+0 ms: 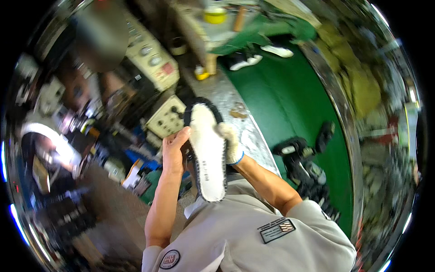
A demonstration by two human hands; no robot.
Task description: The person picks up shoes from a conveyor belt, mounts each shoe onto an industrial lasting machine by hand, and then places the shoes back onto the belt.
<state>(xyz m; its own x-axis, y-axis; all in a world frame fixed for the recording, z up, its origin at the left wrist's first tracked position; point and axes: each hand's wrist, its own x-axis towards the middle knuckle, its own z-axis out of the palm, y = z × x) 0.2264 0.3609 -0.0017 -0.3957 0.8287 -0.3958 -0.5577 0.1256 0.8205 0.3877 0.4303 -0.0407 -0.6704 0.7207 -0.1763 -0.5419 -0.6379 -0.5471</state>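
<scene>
In front of my chest is a shoe upper (208, 149), sole side up, its long white bottom ringed by a dark stitched edge. My bare left hand (173, 152) grips its left side, thumb at the rim and fingers partly hidden underneath. On the opposite side my right hand (233, 144), in a white knitted glove with a blue cuff, is closed round the edge. The shoe hides part of those gloved fingers.
A metal-topped bench (247, 122) runs beside a green surface (267, 95) bearing several dark shoe uppers (304, 161). Control panels with knobs (166, 117) stand ahead to the left. A yellow tub (215, 16) sits on the far table. Bulky sacks (362, 86) line the right.
</scene>
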